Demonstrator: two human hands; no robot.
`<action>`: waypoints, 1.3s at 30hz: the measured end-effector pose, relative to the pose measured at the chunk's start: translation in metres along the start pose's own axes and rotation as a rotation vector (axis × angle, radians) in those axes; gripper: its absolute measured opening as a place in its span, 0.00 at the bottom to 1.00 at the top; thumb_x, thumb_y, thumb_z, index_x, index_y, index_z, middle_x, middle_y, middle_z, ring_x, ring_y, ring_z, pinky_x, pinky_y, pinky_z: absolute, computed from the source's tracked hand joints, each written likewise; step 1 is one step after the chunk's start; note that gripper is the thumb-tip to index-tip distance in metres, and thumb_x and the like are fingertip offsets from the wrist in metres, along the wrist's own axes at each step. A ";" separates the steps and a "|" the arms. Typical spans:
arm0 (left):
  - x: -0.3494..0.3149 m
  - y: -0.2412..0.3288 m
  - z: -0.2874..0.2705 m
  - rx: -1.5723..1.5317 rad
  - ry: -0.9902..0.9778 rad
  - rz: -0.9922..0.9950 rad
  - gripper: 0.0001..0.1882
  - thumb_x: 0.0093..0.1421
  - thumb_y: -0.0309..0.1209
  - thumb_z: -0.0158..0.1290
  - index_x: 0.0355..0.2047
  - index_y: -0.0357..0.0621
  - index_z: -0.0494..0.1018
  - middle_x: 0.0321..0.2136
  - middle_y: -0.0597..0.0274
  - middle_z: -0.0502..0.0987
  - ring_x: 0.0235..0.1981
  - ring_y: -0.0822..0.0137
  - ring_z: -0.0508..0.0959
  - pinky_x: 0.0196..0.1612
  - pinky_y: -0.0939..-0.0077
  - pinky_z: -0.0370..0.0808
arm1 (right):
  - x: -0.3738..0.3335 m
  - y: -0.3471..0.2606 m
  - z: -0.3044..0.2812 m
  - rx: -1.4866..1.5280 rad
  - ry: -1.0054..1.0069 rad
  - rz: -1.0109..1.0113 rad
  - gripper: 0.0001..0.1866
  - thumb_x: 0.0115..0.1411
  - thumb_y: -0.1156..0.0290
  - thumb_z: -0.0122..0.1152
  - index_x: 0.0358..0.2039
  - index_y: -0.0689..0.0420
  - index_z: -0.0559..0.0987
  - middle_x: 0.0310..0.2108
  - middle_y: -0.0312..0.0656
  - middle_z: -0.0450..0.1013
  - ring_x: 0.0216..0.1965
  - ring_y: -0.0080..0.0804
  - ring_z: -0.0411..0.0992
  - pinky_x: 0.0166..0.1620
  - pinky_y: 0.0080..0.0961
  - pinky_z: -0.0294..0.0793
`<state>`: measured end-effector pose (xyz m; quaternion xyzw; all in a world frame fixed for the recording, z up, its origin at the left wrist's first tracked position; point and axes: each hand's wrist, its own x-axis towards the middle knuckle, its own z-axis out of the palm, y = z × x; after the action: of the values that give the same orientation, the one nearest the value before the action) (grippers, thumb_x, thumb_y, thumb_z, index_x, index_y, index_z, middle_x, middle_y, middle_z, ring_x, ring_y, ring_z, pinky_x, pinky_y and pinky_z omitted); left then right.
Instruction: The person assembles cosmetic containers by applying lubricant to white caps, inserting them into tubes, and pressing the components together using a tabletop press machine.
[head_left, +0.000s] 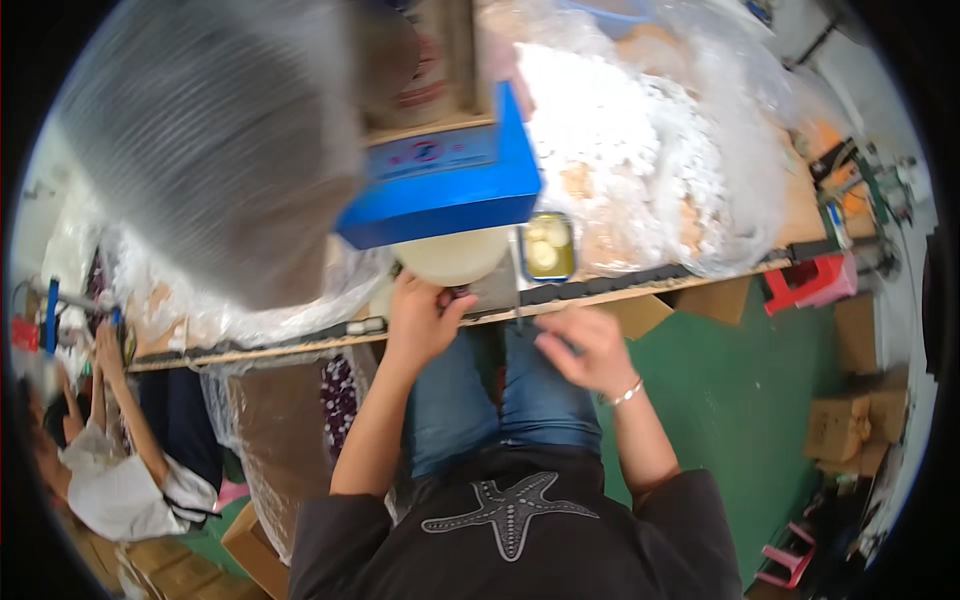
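Starfish-print shirt (510, 510) and jeans (490, 390) sit just below the bench edge (300, 345), my landmark. At that edge my left hand (420, 320) curls closed on something small beneath the pale round lump (452, 255); I should keep that pinch steady and low. My right hand (585, 350) hovers below the edge, fingers loosely bent, apparently empty. Beyond the edge sits a small tray (548, 245).

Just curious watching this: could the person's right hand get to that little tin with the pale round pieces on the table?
Probably yes. The right hand hovers just below the table edge, and the small tin sits close above it with nothing between them.
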<state>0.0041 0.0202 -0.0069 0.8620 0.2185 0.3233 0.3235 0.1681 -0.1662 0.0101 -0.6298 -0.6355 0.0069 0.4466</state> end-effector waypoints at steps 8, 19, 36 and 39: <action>-0.005 0.001 0.015 -0.048 0.170 0.027 0.10 0.42 0.23 0.65 0.27 0.43 0.77 0.17 0.67 0.69 0.29 0.63 0.68 0.35 0.68 0.64 | -0.006 0.186 -0.172 -0.586 0.439 0.608 0.08 0.55 0.75 0.58 0.35 0.62 0.80 0.27 0.49 0.77 0.28 0.43 0.77 0.33 0.35 0.75; -0.008 0.000 0.011 0.010 0.172 0.059 0.09 0.44 0.26 0.65 0.26 0.47 0.77 0.17 0.72 0.68 0.29 0.67 0.68 0.37 0.70 0.57 | 0.005 0.209 -0.161 -1.151 0.009 0.520 0.05 0.54 0.72 0.54 0.29 0.53 0.79 0.32 0.45 0.75 0.36 0.47 0.74 0.38 0.39 0.75; -0.006 0.000 0.012 -0.012 0.166 0.059 0.09 0.44 0.26 0.64 0.28 0.46 0.77 0.18 0.71 0.67 0.30 0.66 0.68 0.37 0.70 0.56 | 0.024 0.184 -0.140 -0.819 -0.142 0.471 0.07 0.50 0.77 0.56 0.31 0.58 0.78 0.27 0.54 0.75 0.34 0.52 0.75 0.38 0.45 0.74; -0.007 -0.001 0.012 -0.021 0.166 0.068 0.09 0.45 0.26 0.64 0.28 0.46 0.77 0.18 0.71 0.67 0.30 0.66 0.67 0.37 0.70 0.56 | 0.022 0.180 -0.132 -0.859 -0.139 0.523 0.07 0.50 0.77 0.55 0.31 0.58 0.78 0.27 0.55 0.75 0.34 0.54 0.75 0.37 0.47 0.74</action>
<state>0.0075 0.0123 -0.0174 0.8358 0.2118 0.4066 0.3022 0.3912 -0.1848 -0.0012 -0.8927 -0.4303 -0.1018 0.0872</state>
